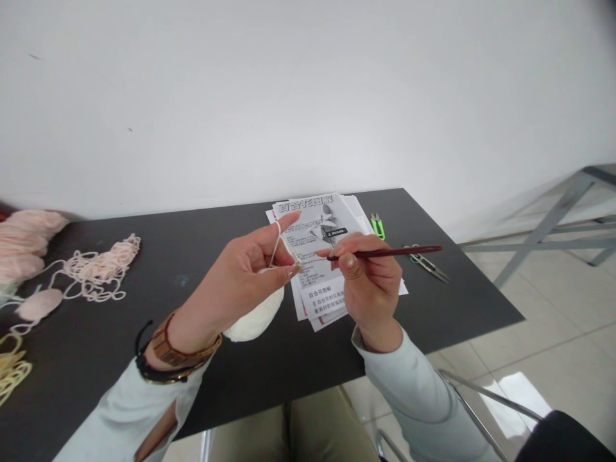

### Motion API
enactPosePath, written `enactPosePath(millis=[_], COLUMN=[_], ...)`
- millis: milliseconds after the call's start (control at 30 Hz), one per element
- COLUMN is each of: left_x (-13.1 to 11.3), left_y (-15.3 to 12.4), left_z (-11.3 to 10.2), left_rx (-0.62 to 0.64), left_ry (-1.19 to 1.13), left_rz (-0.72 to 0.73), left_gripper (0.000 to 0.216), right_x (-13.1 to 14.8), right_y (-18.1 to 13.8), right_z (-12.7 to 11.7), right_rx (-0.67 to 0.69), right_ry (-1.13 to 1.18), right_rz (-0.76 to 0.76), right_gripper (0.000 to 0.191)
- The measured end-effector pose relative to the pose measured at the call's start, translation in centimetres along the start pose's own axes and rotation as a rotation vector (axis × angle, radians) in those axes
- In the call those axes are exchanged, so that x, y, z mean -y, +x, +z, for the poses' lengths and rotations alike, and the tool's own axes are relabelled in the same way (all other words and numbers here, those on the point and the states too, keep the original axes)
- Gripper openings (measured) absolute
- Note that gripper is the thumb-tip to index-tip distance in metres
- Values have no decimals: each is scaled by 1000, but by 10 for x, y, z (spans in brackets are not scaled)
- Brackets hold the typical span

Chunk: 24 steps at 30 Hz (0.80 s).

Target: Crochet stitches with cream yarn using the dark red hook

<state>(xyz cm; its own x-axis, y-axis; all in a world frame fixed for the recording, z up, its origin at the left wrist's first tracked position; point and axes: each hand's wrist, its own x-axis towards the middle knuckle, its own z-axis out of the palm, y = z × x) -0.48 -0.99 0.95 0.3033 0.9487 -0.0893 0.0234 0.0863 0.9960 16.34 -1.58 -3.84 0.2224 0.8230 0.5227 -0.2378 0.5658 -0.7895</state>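
Observation:
My left hand (255, 263) is raised over the table, with white yarn (278, 239) looped over its lifted index finger. Its thumb and another finger pinch a small bit of the yarn work (298, 264). In my right hand (368, 276) is a crochet hook with a dark reddish-brown handle (409, 251), held like a pen. The hook's thin metal shaft points left and reaches the pinched yarn; its very tip is too small to make out. Behind my left wrist a ball of cream-white yarn (255, 317) rests on the table, partly hidden by the hand.
Printed sheets (327, 298) lie stacked beneath my hands on the black table (192, 398). Green-handled thread snips (378, 226) and metal scissors (430, 265) lie to the right. Pink yarn skeins (29, 240), loose pink yarn (101, 269) and yellow yarn (12, 371) are at the left.

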Motion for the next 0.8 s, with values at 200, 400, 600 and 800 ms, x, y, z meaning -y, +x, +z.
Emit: enactPosePath(millis=[200, 400, 600, 800], left_x=[0, -3, -2, -4], left_y=[2, 2, 2, 3], left_z=[2, 4, 4, 4], left_rx=[-27, -82, -122, -150], left_ry=[143, 346, 396, 182], left_rz=[56, 115, 160, 117], left_gripper=[77, 65, 57, 54], right_x=[-4, -4, -4, -6], right_y=[-1, 0, 0, -2], right_z=[-9, -12, -10, -8], right_rx=[125, 205, 219, 180], right_ry=[-191, -329, -349, -244], right_rz=[-239, -398, -437, -365], right_gripper=[8, 16, 15, 19])
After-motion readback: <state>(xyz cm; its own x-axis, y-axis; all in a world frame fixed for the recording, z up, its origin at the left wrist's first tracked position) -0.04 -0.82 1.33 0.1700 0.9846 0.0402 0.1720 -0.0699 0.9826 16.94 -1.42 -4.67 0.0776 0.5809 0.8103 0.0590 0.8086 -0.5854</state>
